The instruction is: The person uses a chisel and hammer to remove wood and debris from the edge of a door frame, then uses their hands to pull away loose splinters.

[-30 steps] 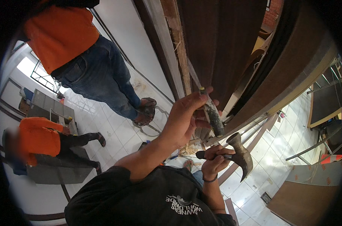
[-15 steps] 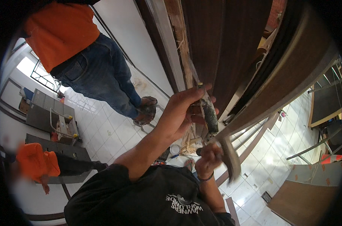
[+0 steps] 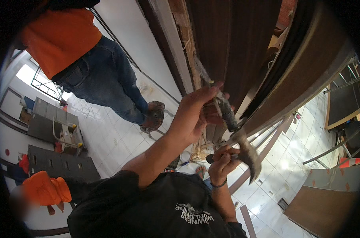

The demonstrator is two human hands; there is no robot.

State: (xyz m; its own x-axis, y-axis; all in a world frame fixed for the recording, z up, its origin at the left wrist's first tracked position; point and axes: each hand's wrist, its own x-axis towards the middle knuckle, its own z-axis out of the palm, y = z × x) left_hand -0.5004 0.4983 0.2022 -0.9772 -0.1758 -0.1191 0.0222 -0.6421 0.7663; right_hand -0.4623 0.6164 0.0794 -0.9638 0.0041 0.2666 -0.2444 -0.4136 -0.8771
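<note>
My left hand [image 3: 196,111] is wrapped round the worn black-and-whitish handle of a chisel [image 3: 224,111]. The chisel's blade points up and away, its tip at the splintered pale wood edge [image 3: 186,41] beside a dark brown wood panel [image 3: 209,35]. In my right hand [image 3: 223,164], lower and to the right, is a claw hammer [image 3: 249,154], gripped by its dark handle. The hammer's head is at the butt of the chisel; blur hides whether the two touch.
A person in an orange shirt and jeans [image 3: 96,75] stands close on the left; another orange-clad person [image 3: 47,188] is at lower left. Wood shavings [image 3: 199,152] lie on the white tiled floor [image 3: 116,139]. A long curved brown board [image 3: 307,67] runs along the right; grey cabinets [image 3: 53,115] stand left.
My right hand has raised the hammer up and right, bringing its head to the chisel's butt. My left hand and chisel have shifted slightly. The lower-left person has moved down.
</note>
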